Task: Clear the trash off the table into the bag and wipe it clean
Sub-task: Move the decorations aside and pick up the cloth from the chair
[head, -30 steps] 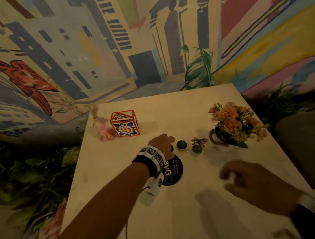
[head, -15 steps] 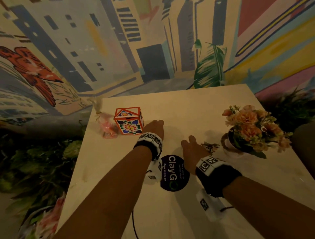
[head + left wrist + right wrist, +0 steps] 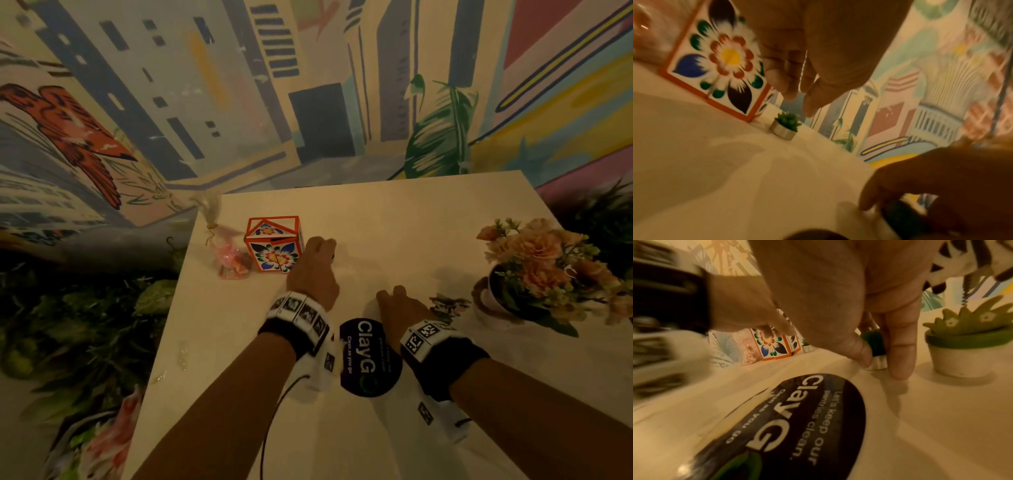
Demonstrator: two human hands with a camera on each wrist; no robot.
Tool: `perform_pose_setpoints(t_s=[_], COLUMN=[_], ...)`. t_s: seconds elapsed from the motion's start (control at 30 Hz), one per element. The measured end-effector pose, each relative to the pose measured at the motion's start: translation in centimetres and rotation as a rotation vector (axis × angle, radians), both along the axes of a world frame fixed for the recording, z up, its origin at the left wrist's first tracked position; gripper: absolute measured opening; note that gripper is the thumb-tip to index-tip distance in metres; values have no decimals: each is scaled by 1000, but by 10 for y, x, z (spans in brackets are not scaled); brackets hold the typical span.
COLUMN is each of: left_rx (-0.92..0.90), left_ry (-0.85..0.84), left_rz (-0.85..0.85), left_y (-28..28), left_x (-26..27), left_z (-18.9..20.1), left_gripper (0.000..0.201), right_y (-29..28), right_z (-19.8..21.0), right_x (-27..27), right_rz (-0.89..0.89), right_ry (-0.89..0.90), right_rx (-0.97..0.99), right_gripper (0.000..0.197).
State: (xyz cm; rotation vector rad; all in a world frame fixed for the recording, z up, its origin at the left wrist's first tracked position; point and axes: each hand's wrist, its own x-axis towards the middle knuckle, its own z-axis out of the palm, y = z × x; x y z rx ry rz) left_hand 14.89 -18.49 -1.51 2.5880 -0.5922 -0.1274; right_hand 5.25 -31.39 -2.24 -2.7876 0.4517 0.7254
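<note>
The small green succulent-shaped tealight in its silver cup (image 3: 785, 128) now stands at the pale bench's (image 3: 411, 222) 10 o'clock, just beside the orange-edged floral box (image 3: 274, 245), no longer by the round black sticker (image 3: 370, 356). The left grip (image 3: 818, 48) hovers over it, slack and empty. The right grip (image 3: 838, 296) has arrived, pinching a second green tealight (image 3: 876, 352), likely clearing space for wiping.

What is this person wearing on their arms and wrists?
Both forearms are bare, with no sleeves. Each wrist carries a black band topped by white blocks printed with black square markers, and a white camera unit under it. A thin dark cable hangs from the left unit.
</note>
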Motion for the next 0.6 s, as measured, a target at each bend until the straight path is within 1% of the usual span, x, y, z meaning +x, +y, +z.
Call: perform_pose_setpoints(t_s=[0.07, 0.13, 0.2, 0.27, 0.37, 0.5, 0.6], left_rx=[-71, -119, -176, -235, -243, -268, -281], left_ry=[-17, 8, 90, 191, 302, 380, 420], left_rz=[8, 36, 142, 253, 338, 423, 469], left_y=[30, 63, 97, 125, 155, 175, 182], left_x=[-20, -39, -58, -78, -105, -126, -137], left_z=[5, 9, 16, 24, 29, 25, 22], left_gripper=[45, 30, 22, 21, 19, 22, 22], right_y=[-4, -6, -5, -2, 6, 12, 14], right_z=[-1, -3, -2, 3, 7, 4, 0], right_x=[5, 13, 27, 45, 74, 105, 117], right_rz=[51, 71, 94, 125, 178, 150, 119], right_ry=[4, -11, -59, -127, -176, -144, -140], right_rx=[20, 21, -31, -98, -158, -104, -70], right_gripper=[42, 50, 50, 45, 41, 39, 35])
